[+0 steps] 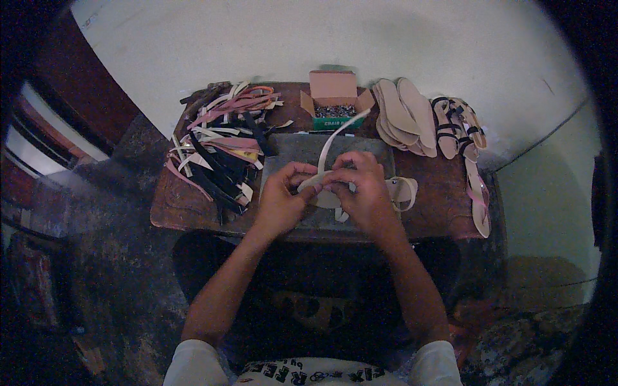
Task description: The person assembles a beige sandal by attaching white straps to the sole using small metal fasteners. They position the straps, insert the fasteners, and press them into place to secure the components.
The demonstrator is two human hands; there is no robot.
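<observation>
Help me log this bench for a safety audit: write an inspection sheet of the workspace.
Surface: brown wooden table with a dark grey flat board on it.
Work in hand: beige sandal piece with a long, curved cream strap.
Clutter: tangled heap of pink, black and cream strips at left; green-fronted open cardboard box of small shiny pieces at the far side; beige flat soles, black-strapped sandals and a pink-strapped sandal at right.
Hands: left hand and right hand both pinch the sandal piece.
Cables: thin dark line at far right; cannot tell whether it is a cable.
Surroundings: pale wall behind, dark mottled floor below.
</observation>
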